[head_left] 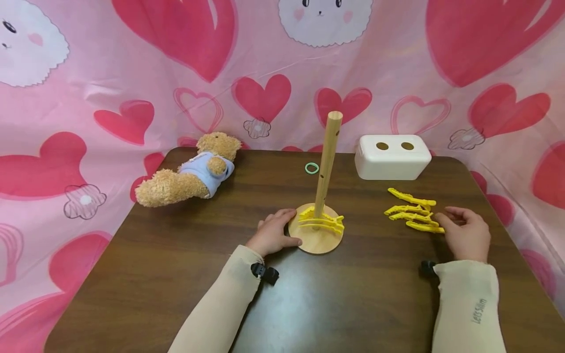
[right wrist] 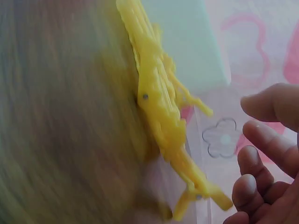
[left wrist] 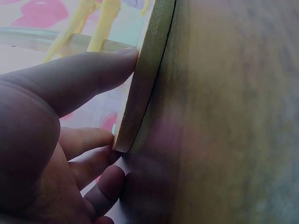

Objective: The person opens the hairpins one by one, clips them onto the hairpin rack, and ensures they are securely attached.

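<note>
A round-based wooden stand with an upright pole stands mid-table. My left hand holds the left side of its base, thumb at the upper edge and fingers along the rim. Yellow hair clips lie on the base around the foot of the pole. Off to the right, several yellow crocodile hair clips are spread on the table. My right hand is beside their near end, fingers loosely bent. In the right wrist view, a gap shows between its fingertips and the clips.
A teddy bear in a light blue shirt lies at the back left. Behind the stand is a small green ring. A white box with two round holes on top stands at the back right, before a pink heart-patterned cloth.
</note>
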The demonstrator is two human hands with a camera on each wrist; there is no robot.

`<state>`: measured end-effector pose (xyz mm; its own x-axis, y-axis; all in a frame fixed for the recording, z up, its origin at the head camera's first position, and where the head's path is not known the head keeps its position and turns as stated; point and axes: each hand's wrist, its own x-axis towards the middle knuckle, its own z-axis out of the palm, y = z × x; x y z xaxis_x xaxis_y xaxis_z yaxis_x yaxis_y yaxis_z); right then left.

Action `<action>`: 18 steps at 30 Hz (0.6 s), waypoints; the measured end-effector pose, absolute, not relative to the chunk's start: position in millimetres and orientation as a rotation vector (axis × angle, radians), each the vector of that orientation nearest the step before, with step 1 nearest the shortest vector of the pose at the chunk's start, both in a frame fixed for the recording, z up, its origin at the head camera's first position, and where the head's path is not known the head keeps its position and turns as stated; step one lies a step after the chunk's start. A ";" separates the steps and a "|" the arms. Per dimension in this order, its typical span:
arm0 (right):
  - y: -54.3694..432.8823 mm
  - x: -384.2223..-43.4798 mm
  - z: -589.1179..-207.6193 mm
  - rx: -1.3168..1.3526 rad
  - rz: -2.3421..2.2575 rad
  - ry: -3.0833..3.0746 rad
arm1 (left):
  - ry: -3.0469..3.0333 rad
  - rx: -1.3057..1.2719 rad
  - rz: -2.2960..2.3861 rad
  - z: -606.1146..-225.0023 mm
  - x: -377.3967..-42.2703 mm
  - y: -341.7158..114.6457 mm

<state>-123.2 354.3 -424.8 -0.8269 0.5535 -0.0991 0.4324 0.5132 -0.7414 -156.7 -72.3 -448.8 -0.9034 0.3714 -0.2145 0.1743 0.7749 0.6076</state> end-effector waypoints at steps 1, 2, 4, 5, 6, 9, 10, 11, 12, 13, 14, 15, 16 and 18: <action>356.4 -122.4 -424.4 -0.865 1.203 -2.595 | 2.648 0.425 0.860 -449.1 -157.2 -72.5; 358.4 -121.8 -423.8 -0.885 1.202 -2.572 | 2.652 0.432 0.861 -449.4 -157.7 -72.8; 363.3 -120.6 -423.1 -0.933 1.229 -2.492 | 2.659 0.443 0.860 -449.1 -158.4 -73.2; 366.0 -119.9 -423.0 -0.954 1.253 -2.443 | 2.661 0.446 0.860 -449.1 -158.6 -73.3; 368.7 -119.2 -423.1 -0.969 1.267 -2.403 | 2.663 0.448 0.862 -449.1 -158.8 -73.3; 377.0 -116.1 -424.8 -0.996 1.341 -2.314 | 2.658 0.439 0.864 -448.6 -158.4 -73.5; 379.9 -114.8 -425.1 -1.000 1.365 -2.314 | 2.656 0.435 0.865 -448.9 -158.3 -73.5; 382.7 -113.4 -425.7 -1.004 1.375 -2.334 | 2.655 0.432 0.865 -449.2 -158.2 -73.5; 385.5 -111.9 -426.3 -1.015 1.371 -2.374 | 2.653 0.429 0.866 -449.6 -158.1 -73.5; 388.2 -110.5 -426.8 -1.024 1.362 -2.424 | 2.653 0.429 0.866 -449.8 -158.0 -73.5; 390.9 -109.0 -427.8 -1.024 1.342 -2.479 | 2.654 0.429 0.866 -450.2 -157.9 -73.4; 392.9 -107.6 -429.0 -1.019 1.310 -2.550 | 2.654 0.430 0.868 -450.1 -157.6 -73.4; 394.7 -106.4 -430.7 -1.015 1.264 -2.621 | 2.656 0.431 0.866 -450.6 -157.6 -73.3; 397.6 -104.9 -434.6 -0.979 1.165 -2.741 | 2.657 0.435 0.866 -450.9 -157.2 -73.3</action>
